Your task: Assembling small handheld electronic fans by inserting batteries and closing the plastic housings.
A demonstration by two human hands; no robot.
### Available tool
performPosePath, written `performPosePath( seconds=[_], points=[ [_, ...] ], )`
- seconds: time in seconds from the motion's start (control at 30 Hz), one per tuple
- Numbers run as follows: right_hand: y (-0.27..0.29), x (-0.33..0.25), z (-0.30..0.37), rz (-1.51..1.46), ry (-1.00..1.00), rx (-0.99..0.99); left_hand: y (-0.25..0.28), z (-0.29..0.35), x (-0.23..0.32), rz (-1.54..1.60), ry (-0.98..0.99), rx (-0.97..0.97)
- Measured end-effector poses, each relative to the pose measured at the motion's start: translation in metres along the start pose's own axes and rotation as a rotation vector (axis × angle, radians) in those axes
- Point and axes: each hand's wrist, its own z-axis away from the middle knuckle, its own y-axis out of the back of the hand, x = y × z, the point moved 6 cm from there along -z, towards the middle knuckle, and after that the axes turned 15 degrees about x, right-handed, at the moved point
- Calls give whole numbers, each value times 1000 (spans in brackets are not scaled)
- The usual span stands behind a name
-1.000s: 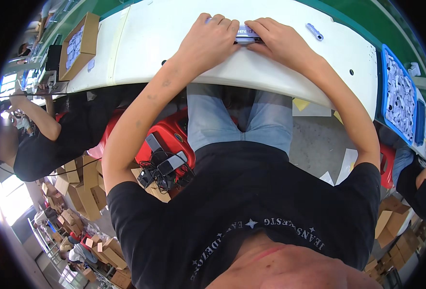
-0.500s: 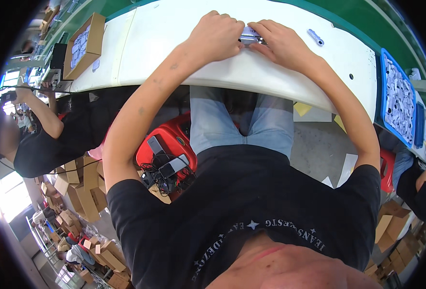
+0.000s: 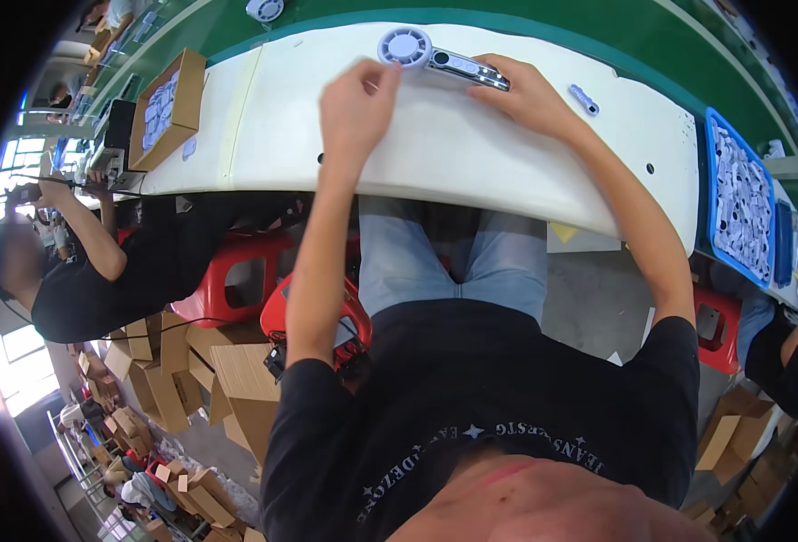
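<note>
A pale lavender handheld fan (image 3: 405, 47) lies across the far part of the white table, its round grille to the left. Its handle (image 3: 460, 65) shows a dark inside with shiny metallic edges. My right hand (image 3: 523, 93) is closed on the handle's right end, thumb below and fingers above. My left hand (image 3: 355, 107) is curled just below the fan's head, slightly blurred. Its fingertips meet the lower left rim; whether they grip the rim or a small part is hidden. A small lavender handle-shaped piece (image 3: 584, 99) lies right of my right hand.
On the right stands a blue tray (image 3: 712, 167) of lavender parts. At the left, a cardboard box (image 3: 180, 134) holds more lavender parts. Another fan (image 3: 264, 10) sits on the green surface beyond the white table (image 3: 507, 163). A person in black (image 3: 83, 280) works at the left.
The hands have moved apart: my left hand has drawn back left and nearer me, while my right keeps the handle. The fan's round head, hidden before, now shows.
</note>
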Motion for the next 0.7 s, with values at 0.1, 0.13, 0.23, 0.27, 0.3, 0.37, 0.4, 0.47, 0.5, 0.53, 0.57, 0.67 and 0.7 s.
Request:
performPosePath(
  seconds=[0.1,0.13,0.23,0.27,0.3,0.37,0.4,0.47,0.5,0.53,0.57,0.67,0.7],
  points=[
    [-4,-3,-10,-82,-52,71,-44,13,1,342,376,-225],
    [-4,-4,-14,-134,-49,139,-60,11,8,643,479,-206],
    [2,4,-31,-115,60,347,-98,-30,19,1060,543,-42],
    [9,7,-36,-45,153,482,-105,-44,19,1066,528,-40],
    [17,7,-38,27,246,618,-116,-58,24,1119,517,-102],
    [19,24,-42,-35,182,629,-136,-78,34,1219,494,-236],
    [20,34,-42,-104,102,630,-144,-83,37,1225,485,-251],
    [27,42,-41,-165,17,640,-160,-87,44,1298,545,-351],
    [27,45,-39,-205,-66,603,-166,-87,47,1332,580,-399],
    [26,47,-36,-247,-150,564,-170,-87,48,1333,582,-411],
    [27,49,-31,-289,-243,524,-172,-83,52,1318,616,-415],
    [32,44,-28,-276,-263,500,-174,-75,50,1270,690,-432],
    [31,43,-29,-273,-264,484,-172,-74,49,1243,646,-439]
  ],
)
